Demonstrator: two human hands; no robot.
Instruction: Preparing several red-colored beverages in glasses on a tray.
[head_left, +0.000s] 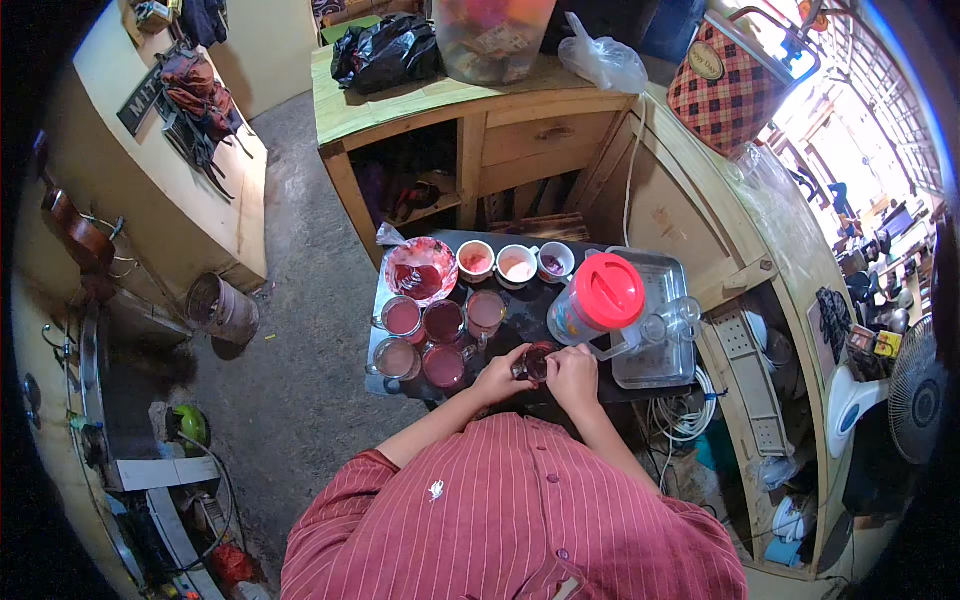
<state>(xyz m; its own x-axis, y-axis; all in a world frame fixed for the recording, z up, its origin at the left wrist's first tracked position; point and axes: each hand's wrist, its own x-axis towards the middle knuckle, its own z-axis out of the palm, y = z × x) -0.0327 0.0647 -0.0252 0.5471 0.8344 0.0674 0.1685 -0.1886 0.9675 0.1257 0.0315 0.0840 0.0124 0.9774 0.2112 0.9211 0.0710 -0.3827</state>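
Note:
My left hand (504, 376) grips the left side of a glass mug of dark liquid (535, 363) near the front edge of the black table (521, 311). At the mug's right rim is my right hand (573, 375), fingers closed at the glass; whether they pinch something is hidden. Several glass mugs of reddish drink (444, 366) stand to the left. Behind them are a red-stained bowl (421, 271) and white cups (516, 266) with some contents. A pitcher with a red lid (609, 291) stands to the right, beside a metal tray (652, 367) holding empty glass mugs (667, 321).
A wooden counter (405, 120) stands behind the table, bearing a black plastic bag (386, 52), a clear container (487, 37) and a checked cooler (731, 82). Coiled white cable (694, 409) hangs at the table's right. A bucket (223, 307) stands on the floor at left.

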